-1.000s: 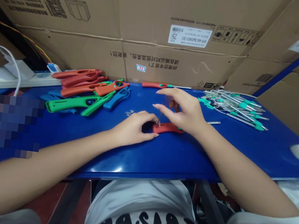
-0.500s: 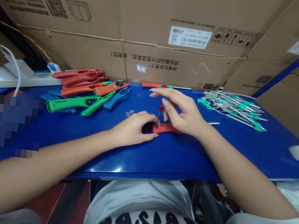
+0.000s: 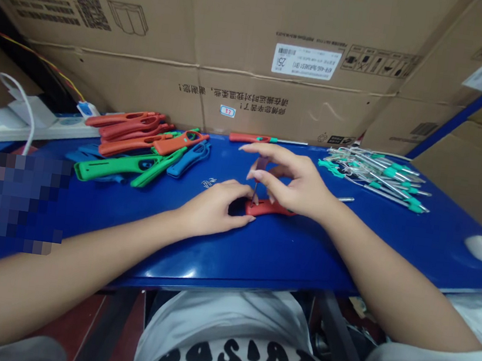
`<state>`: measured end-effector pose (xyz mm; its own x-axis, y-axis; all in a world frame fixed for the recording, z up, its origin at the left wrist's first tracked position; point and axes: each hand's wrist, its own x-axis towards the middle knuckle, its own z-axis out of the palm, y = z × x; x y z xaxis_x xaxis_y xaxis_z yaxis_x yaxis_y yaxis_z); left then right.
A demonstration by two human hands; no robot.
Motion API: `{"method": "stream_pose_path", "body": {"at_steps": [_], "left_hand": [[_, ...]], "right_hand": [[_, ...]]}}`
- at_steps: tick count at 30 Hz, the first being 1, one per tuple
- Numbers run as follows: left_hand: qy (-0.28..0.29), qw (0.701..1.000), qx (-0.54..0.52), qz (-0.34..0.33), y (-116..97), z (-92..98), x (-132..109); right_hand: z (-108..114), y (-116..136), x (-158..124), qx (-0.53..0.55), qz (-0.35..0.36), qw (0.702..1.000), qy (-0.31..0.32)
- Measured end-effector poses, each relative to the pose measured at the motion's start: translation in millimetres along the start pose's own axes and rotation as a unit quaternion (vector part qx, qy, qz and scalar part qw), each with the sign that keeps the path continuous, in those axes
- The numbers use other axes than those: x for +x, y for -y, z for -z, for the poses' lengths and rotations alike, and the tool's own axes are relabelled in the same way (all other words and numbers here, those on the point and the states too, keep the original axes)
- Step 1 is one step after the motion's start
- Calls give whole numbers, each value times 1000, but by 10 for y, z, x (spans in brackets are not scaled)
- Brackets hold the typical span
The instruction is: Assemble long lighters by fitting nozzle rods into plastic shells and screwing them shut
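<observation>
A red lighter handle [image 3: 267,209] lies flat on the blue table in front of me. My left hand [image 3: 219,208] is closed on its left end, thumb on the near side and fingers on the far side. An upright screwdriver [image 3: 255,189] has its tip on the handle near that end. My right hand [image 3: 291,180] grips the screwdriver's dark red grip between thumb and fingers, with the index finger stretched over the top. A metal tube [image 3: 345,199] shows just past my right wrist, its other end hidden by the hand.
Red, orange, green and blue lighter casings [image 3: 133,142] are heaped at the left. Several small screws [image 3: 209,183] lie beyond my left hand. Metal lighter rods [image 3: 384,175] with teal parts are piled right. A red lighter [image 3: 253,139] rests by the cardboard box [image 3: 240,50] at the back.
My right thumb and fingers have closed around the screwdriver's grip, where they were looser and farther apart before. My left hand and the red handle have stayed in place.
</observation>
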<state>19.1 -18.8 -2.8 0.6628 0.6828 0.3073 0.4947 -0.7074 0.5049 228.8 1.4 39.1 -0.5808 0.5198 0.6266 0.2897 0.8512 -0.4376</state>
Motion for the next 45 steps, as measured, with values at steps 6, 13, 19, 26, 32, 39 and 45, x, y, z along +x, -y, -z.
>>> {"method": "stream_pose_path", "body": {"at_steps": [6, 13, 19, 26, 32, 39, 45], "left_hand": [[0, 1000, 3, 0, -11, 5, 2], [3, 1000, 1, 1, -12, 8, -2], [-1, 1000, 1, -6, -12, 11, 1], [-1, 1000, -9, -9, -16, 8, 0], [0, 1000, 3, -4, -18, 16, -1], [-3, 1000, 12, -12, -11, 7, -1], [1, 1000, -2, -8, -9, -1, 2]], "right_hand": [[1, 3, 4, -54, 22, 998, -2], [-26, 15, -9, -84, 28, 994, -63], [-35, 41, 3, 43, 2, 999, 9], [-40, 20, -32, -94, 46, 991, -77], [-55, 31, -6, -10, 24, 996, -91], [-26, 11, 4, -45, 50, 997, -39], [-55, 11, -9, -24, 23, 998, -56]]}}
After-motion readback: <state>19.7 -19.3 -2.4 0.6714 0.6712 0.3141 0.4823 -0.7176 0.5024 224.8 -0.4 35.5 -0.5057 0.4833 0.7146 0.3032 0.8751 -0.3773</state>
